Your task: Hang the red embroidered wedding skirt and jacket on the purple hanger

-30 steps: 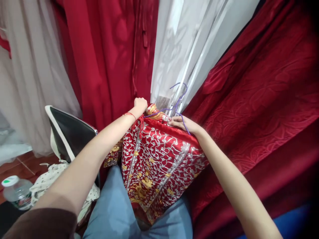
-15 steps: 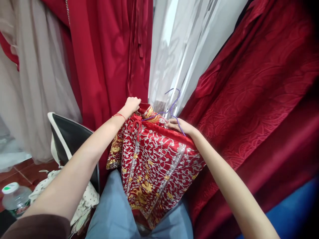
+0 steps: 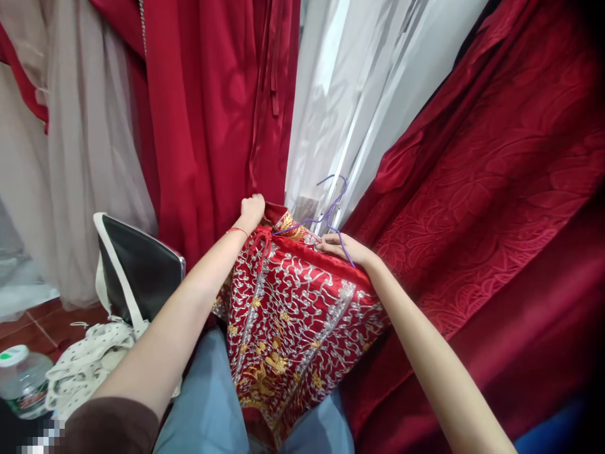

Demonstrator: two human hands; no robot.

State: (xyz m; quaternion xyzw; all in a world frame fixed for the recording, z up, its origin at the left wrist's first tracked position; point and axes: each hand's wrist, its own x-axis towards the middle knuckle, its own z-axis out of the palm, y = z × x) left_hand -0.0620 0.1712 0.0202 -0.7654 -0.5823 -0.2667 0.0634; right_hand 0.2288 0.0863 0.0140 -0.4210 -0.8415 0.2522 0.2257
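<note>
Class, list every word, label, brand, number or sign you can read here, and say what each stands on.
Readable text: none.
Bottle label: marks that look like lettering, too small and blurred to read.
Bottle cap: a green mark, nothing legible.
Red embroidered garment: silver and gold patterns, no lettering visible.

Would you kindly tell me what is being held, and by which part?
The embroidered red garment, held by its top edge in the left hand and right hand.
</note>
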